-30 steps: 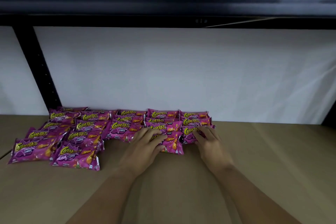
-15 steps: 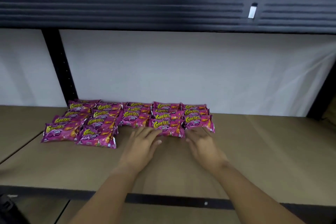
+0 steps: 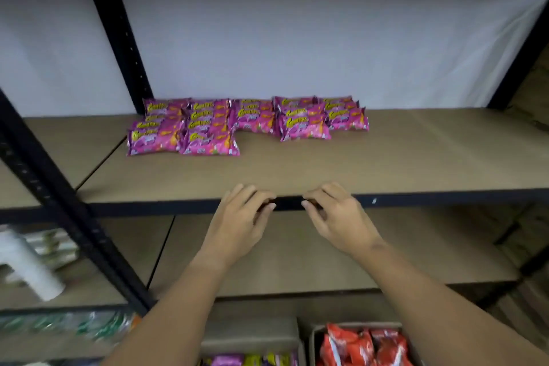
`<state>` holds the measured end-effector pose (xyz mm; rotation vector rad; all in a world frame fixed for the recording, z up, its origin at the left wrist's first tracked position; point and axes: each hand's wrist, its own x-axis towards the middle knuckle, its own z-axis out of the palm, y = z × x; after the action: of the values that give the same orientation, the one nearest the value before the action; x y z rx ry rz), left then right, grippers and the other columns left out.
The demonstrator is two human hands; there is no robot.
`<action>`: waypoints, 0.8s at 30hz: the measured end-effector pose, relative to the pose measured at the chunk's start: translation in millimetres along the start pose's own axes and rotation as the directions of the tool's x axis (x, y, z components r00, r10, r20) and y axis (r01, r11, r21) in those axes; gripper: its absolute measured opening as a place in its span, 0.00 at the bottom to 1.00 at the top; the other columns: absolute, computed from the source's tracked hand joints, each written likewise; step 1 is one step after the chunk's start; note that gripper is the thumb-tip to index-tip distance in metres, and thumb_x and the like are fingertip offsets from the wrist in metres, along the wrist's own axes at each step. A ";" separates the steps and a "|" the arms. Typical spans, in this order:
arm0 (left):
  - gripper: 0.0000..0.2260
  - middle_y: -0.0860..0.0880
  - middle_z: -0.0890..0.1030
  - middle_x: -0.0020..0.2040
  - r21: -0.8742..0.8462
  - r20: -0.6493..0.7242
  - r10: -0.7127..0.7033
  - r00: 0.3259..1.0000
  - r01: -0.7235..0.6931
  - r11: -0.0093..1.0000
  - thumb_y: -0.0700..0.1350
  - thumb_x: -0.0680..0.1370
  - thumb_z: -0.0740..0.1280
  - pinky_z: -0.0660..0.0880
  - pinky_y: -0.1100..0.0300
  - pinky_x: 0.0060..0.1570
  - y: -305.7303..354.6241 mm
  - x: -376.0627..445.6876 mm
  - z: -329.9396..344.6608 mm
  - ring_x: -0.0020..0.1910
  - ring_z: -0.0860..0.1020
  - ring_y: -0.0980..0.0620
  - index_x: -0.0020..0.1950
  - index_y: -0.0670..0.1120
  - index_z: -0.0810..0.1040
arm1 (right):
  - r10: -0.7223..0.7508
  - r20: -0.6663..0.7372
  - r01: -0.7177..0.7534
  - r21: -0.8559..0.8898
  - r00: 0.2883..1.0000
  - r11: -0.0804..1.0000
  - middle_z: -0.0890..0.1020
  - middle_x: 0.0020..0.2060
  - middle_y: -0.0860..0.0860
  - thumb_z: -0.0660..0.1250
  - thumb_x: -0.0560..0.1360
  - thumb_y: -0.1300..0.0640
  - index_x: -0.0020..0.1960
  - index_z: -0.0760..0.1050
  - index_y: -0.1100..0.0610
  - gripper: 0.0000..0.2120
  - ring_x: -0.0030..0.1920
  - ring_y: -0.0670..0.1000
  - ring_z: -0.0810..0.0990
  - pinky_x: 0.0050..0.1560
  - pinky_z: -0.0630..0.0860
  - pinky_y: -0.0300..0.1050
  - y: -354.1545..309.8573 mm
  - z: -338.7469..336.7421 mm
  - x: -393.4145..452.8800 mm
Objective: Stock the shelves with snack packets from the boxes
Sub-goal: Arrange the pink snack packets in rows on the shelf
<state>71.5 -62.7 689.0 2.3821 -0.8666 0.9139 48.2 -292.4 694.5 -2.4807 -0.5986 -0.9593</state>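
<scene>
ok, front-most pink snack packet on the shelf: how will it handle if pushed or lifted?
The pink snack packet looks puffed and glossy, so probably light, soft and a bit slippery. It lies flat on the shelf board, so a push should slide it, not tip it. It overlaps its neighbours, so they may shift too.

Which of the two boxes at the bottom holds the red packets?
The right-hand box, below the right hand: it is filled with red packets. The box to its left shows purple and yellow packets instead.
</scene>
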 end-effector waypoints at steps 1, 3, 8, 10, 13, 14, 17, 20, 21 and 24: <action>0.06 0.52 0.79 0.48 -0.013 0.007 0.002 1.000 -0.002 1.000 0.46 0.80 0.68 0.72 0.52 0.46 -1.3 -15.6 0.8 0.47 0.76 0.48 0.56 0.47 0.81 | -0.005 0.009 0.005 -0.001 1.000 1.000 0.79 0.42 0.52 0.69 0.77 0.59 0.49 0.81 0.61 0.05 0.43 0.55 0.78 0.47 0.78 0.46 -8.1 7.0 -12.5; 0.07 0.51 0.79 0.49 -0.026 0.044 -0.021 0.999 0.022 0.999 0.47 0.80 0.68 0.72 0.52 0.45 -3.3 -50.5 8.7 0.47 0.76 0.48 0.56 0.46 0.81 | -0.002 0.042 0.002 0.005 0.999 1.000 0.79 0.42 0.52 0.69 0.77 0.60 0.49 0.81 0.60 0.04 0.43 0.54 0.77 0.49 0.77 0.46 -19.3 26.0 -39.2; 0.04 0.52 0.79 0.46 -0.037 0.194 -0.182 0.964 0.193 0.981 0.44 0.77 0.72 0.73 0.54 0.44 -18.3 -159.3 64.1 0.45 0.77 0.47 0.51 0.47 0.82 | 0.062 0.255 -0.080 0.061 0.965 0.995 0.79 0.43 0.52 0.67 0.78 0.58 0.47 0.81 0.60 0.06 0.44 0.54 0.78 0.50 0.77 0.47 -22.9 97.8 -129.3; 0.04 0.52 0.80 0.47 -0.043 0.284 -0.246 0.927 0.269 0.962 0.43 0.77 0.71 0.74 0.54 0.46 -27.9 -210.6 92.7 0.46 0.78 0.48 0.51 0.47 0.82 | 0.098 0.356 -0.135 0.078 0.929 0.988 0.79 0.44 0.51 0.69 0.77 0.57 0.49 0.81 0.59 0.05 0.46 0.52 0.78 0.49 0.78 0.46 -19.1 129.2 -170.8; 0.07 0.52 0.80 0.46 0.037 0.379 -0.353 0.855 0.367 0.929 0.42 0.74 0.73 0.72 0.55 0.44 -44.5 -289.7 137.6 0.45 0.78 0.48 0.51 0.48 0.82 | 0.120 0.465 -0.164 0.055 0.877 0.985 0.78 0.43 0.50 0.72 0.75 0.59 0.49 0.81 0.57 0.04 0.46 0.51 0.77 0.48 0.77 0.43 -8.8 183.5 -232.3; 0.08 0.52 0.80 0.45 0.077 0.396 -0.385 0.834 0.388 0.919 0.42 0.72 0.76 0.71 0.57 0.42 -50.4 -314.8 152.6 0.44 0.79 0.48 0.49 0.49 0.83 | 0.134 0.494 -0.174 0.037 0.859 0.984 0.78 0.43 0.50 0.71 0.75 0.58 0.48 0.81 0.57 0.03 0.45 0.51 0.77 0.48 0.77 0.43 -3.6 204.6 -254.1; 0.10 0.52 0.83 0.46 0.157 0.447 -0.443 0.777 0.419 0.894 0.42 0.69 0.79 0.73 0.56 0.45 -68.1 -380.9 197.8 0.45 0.82 0.48 0.48 0.49 0.84 | 0.221 0.596 -0.260 -0.021 0.772 0.965 0.79 0.43 0.51 0.61 0.76 0.53 0.48 0.81 0.55 0.11 0.45 0.54 0.80 0.47 0.78 0.46 10.6 272.0 -320.9; 0.13 0.49 0.85 0.50 0.242 0.469 -0.504 0.725 0.443 0.863 0.42 0.68 0.79 0.76 0.54 0.52 -93.0 -449.0 254.4 0.50 0.83 0.44 0.51 0.49 0.84 | 0.380 0.649 -0.424 -0.096 0.659 0.901 0.81 0.48 0.54 0.62 0.75 0.54 0.52 0.81 0.56 0.12 0.48 0.58 0.82 0.46 0.81 0.47 19.9 340.4 -387.2; 0.14 0.47 0.84 0.50 0.245 0.477 -0.538 0.695 0.483 0.841 0.41 0.68 0.80 0.79 0.54 0.49 -101.2 -470.2 274.4 0.50 0.83 0.42 0.52 0.48 0.84 | 0.427 0.660 -0.463 -0.134 0.618 0.876 0.81 0.50 0.56 0.63 0.75 0.56 0.54 0.80 0.57 0.11 0.49 0.59 0.82 0.47 0.80 0.48 22.9 361.9 -408.8; 0.20 0.44 0.84 0.48 0.320 0.503 -0.586 0.635 0.494 0.809 0.40 0.62 0.83 0.81 0.53 0.42 -123.7 -524.0 329.3 0.47 0.83 0.41 0.51 0.44 0.84 | 0.582 0.687 -0.546 -0.312 0.436 0.777 0.80 0.54 0.57 0.63 0.78 0.61 0.58 0.77 0.57 0.10 0.50 0.57 0.81 0.47 0.78 0.48 31.2 417.2 -463.7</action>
<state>-7.8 36.9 70.9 2.8588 -0.1924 -0.0200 -27.5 -214.7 79.5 -2.7462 0.1030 0.3973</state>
